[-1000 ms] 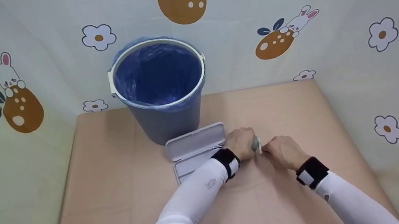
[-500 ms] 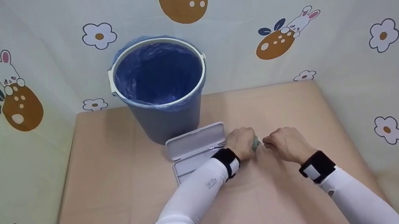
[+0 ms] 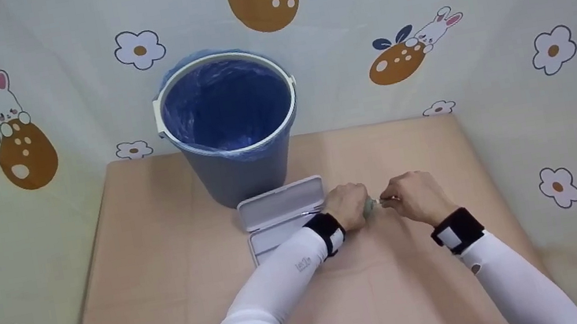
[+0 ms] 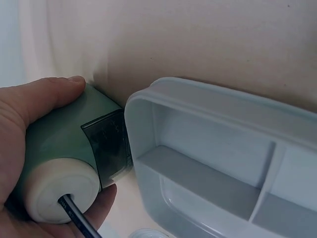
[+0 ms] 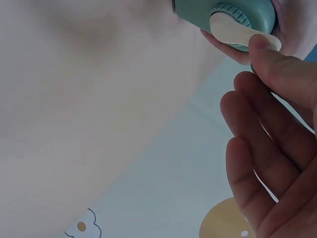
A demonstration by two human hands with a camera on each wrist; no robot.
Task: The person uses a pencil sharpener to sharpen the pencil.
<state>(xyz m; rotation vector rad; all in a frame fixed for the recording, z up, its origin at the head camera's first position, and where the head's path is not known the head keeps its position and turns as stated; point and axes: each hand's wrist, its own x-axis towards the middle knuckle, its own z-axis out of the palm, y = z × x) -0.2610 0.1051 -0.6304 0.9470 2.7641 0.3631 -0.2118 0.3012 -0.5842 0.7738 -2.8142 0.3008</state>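
Observation:
My left hand (image 3: 347, 206) grips a green hand-crank pencil sharpener (image 4: 54, 131), its thumb along the top in the left wrist view. That sharpener has a dark see-through shavings drawer (image 4: 110, 148) and a pale round end, from which a dark pencil (image 4: 78, 217) sticks out. Opposite, my right hand (image 3: 417, 198) pinches the tip of the cream crank handle (image 5: 235, 30) between thumb and forefinger. The other fingers are bent loosely beside it. Left of the sharpener lies an open pale grey pencil case (image 3: 281, 204) with divided compartments, partly hidden by my left forearm.
Behind the case stands a tall bin (image 3: 247, 177) lined with a blue bag. A peach cloth covers the table (image 3: 165, 265). Patterned curtains (image 3: 336, 95) hang close at the back and sides. A clear round object (image 4: 147, 233) shows at the left wrist view's lower edge.
My right hand rises and shifts slightly right, turning the crank handle from hanging down to pointing toward that hand. My left hand stays nearly still on the sharpener.

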